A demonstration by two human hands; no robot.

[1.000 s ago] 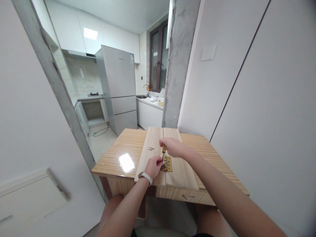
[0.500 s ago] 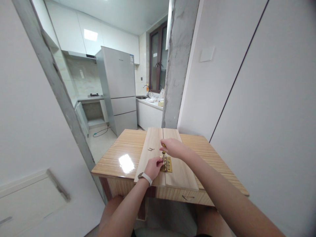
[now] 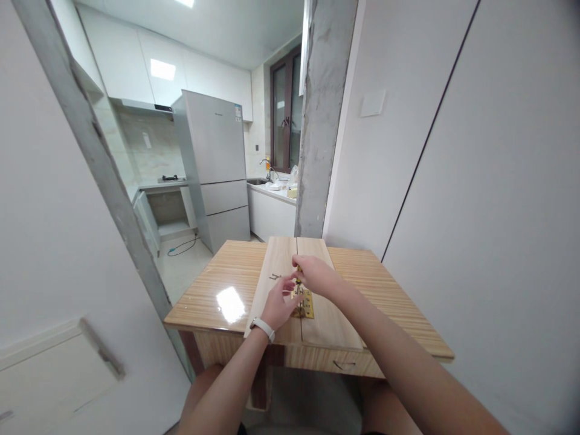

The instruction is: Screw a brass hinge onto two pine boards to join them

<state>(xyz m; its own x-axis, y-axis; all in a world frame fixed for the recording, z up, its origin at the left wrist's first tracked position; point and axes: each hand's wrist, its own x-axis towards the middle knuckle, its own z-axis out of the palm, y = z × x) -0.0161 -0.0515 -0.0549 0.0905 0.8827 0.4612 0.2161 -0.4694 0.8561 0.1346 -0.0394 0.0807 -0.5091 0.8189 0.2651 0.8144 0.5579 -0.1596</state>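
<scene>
My right hand [image 3: 313, 273] is wrapped round the handle of a screwdriver [image 3: 298, 279], which is mostly hidden and points down at a brass hinge [image 3: 309, 304]. My left hand [image 3: 280, 301] is beside the hinge, its fingers apart around the screwdriver's lower part; whether they touch it I cannot tell. The hinge lies across the seam between two pale wooden boards, the left board [image 3: 281, 251] and the right board [image 3: 333, 323]. A few loose screws [image 3: 275, 277] rest on the left board, just beyond my left hand.
Both boards lie on a glossy wood-grain table [image 3: 203, 290] with a drawer handle [image 3: 344, 365] in front. A white wall [image 3: 435, 241] stands close on the right. A grey fridge [image 3: 222, 145] and a kitchen counter [image 3: 272, 208] are beyond the doorway.
My left hand has loosened from a pinch at the hinge, and its fingers have spread and moved up towards the screwdriver. My right hand keeps its grip. The view has shifted slightly.
</scene>
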